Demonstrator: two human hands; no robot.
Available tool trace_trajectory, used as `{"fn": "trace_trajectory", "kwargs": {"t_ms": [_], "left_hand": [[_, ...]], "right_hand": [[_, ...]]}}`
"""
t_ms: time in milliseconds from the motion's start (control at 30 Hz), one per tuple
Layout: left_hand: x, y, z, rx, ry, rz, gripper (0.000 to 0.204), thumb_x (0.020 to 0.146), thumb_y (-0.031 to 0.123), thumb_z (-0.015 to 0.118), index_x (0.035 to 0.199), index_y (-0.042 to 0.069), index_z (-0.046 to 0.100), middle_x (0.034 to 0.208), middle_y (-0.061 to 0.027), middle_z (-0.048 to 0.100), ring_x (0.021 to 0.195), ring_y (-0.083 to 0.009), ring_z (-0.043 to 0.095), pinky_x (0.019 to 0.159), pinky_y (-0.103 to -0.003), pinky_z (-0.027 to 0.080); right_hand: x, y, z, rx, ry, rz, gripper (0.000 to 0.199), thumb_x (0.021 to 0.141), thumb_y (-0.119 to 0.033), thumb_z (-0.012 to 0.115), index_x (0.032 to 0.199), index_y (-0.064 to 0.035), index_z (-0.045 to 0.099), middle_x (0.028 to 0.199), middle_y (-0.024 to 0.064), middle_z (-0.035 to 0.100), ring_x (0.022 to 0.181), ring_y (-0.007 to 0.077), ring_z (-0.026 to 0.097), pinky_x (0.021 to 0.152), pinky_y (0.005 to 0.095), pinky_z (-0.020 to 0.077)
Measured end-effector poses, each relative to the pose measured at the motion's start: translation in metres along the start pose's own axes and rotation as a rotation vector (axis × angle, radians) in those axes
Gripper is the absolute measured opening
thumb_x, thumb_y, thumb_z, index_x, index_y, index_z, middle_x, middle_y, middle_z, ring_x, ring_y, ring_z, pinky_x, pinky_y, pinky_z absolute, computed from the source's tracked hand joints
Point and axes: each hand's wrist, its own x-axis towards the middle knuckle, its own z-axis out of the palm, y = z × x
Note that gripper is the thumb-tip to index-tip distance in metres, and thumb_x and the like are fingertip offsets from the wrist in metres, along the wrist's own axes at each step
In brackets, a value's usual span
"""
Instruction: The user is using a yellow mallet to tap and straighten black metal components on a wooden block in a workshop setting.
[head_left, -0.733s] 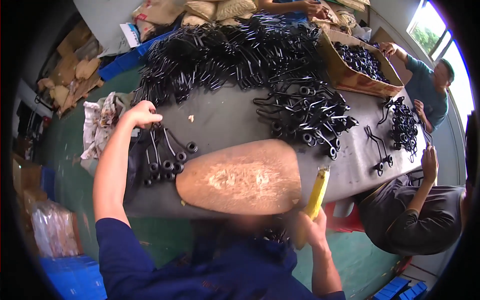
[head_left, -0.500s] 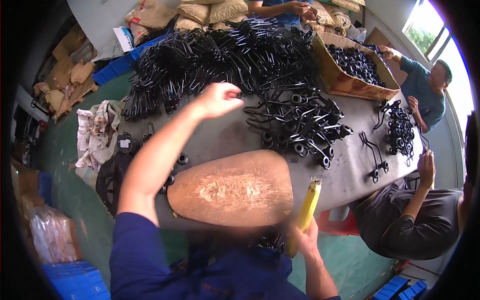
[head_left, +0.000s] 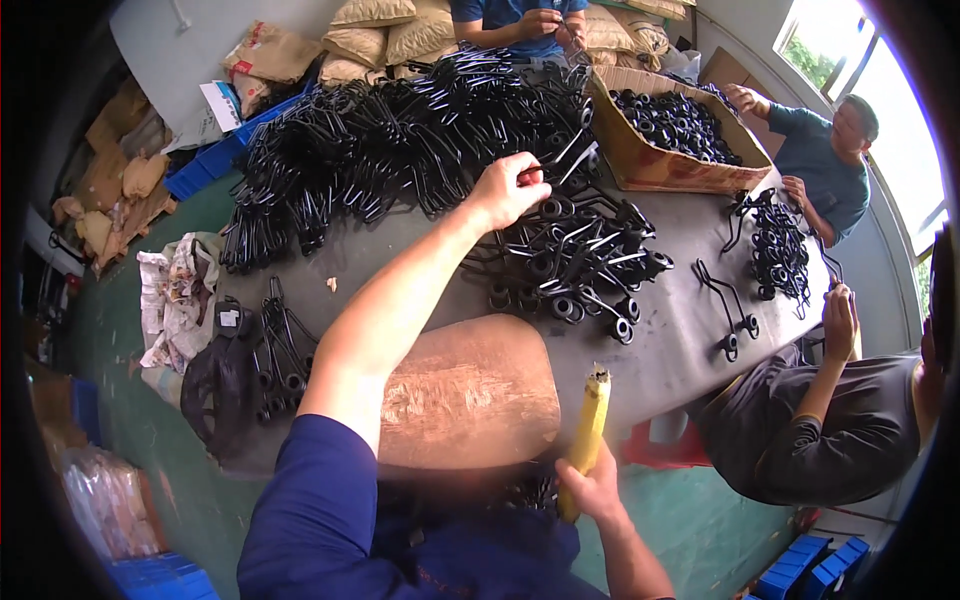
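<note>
My left hand (head_left: 512,188) reaches far across the dark table (head_left: 400,262) and pinches one of the black bent metal spring parts (head_left: 575,258) at the edge of the middle pile. Near the table's front edge, my right hand (head_left: 590,487) grips a yellow stick-shaped tool (head_left: 588,430) held upright, its frayed tip pointing up. A worn wooden board (head_left: 470,395) lies on the table in front of me, between the two hands.
A big heap of black parts (head_left: 390,140) fills the far side. A cardboard box (head_left: 665,165) of parts stands at the back right. A small row of parts (head_left: 278,350) lies at left. Three other people work at the back and right.
My left hand has swung from the small row of parts at the left, across the table to the right, onto the middle pile. The right hand kept the yellow tool upright.
</note>
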Motion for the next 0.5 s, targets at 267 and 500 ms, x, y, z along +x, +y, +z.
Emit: {"fn": "trace_trajectory", "kwargs": {"t_ms": [267,500], "left_hand": [[-0.108,0.149,-0.092,-0.051,-0.047,0.033,0.022,0.092,-0.002,0.054,0.112,-0.001,0.063,0.093,-0.0090,0.067,0.071,-0.0112,0.063,0.066,-0.026,0.055],[-0.230,0.161,-0.086,-0.093,-0.237,-0.457,0.017,0.093,-0.001,0.050,0.105,-0.002,0.062,0.083,-0.0059,0.063,0.064,-0.0097,0.065,0.055,-0.022,0.053]], "right_hand": [[-0.002,-0.001,0.003,0.030,0.017,0.010,0.027,0.081,-0.005,0.067,0.099,-0.0027,0.047,0.071,0.0028,0.055,0.056,0.0124,0.058,0.050,0.0276,0.0489],[-0.019,-0.046,0.021,0.044,-0.047,-0.016,0.026,0.083,-0.005,0.068,0.101,-0.0029,0.048,0.075,0.0020,0.056,0.059,0.0107,0.057,0.053,0.0258,0.0482]]}}
